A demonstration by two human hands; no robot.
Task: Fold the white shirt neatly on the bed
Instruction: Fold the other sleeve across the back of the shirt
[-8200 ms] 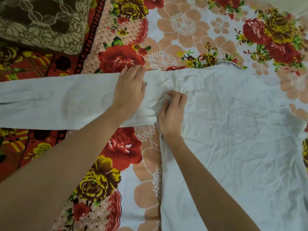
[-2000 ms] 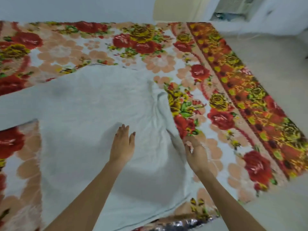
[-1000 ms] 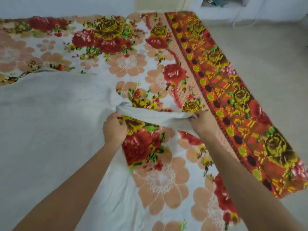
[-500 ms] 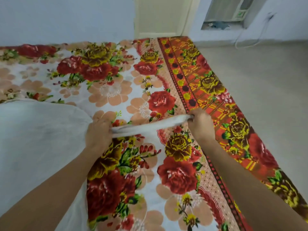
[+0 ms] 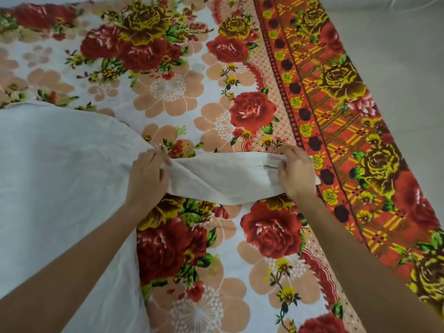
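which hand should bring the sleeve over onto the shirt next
Likely right. The right hand grips the sleeve by its free end and can swing it over; the left hand holds where it joins the shirt body, as anchor.

Plain white shirt, bedsheet white with red, yellow, peach flowers, orange-red lattice border

Soft even light, wide-angle edge warp

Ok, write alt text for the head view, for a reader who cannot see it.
A left hand and a right hand hold the sleeve of a white shirt stretched between them over a floral bedsheet. The shirt's body lies spread at left.
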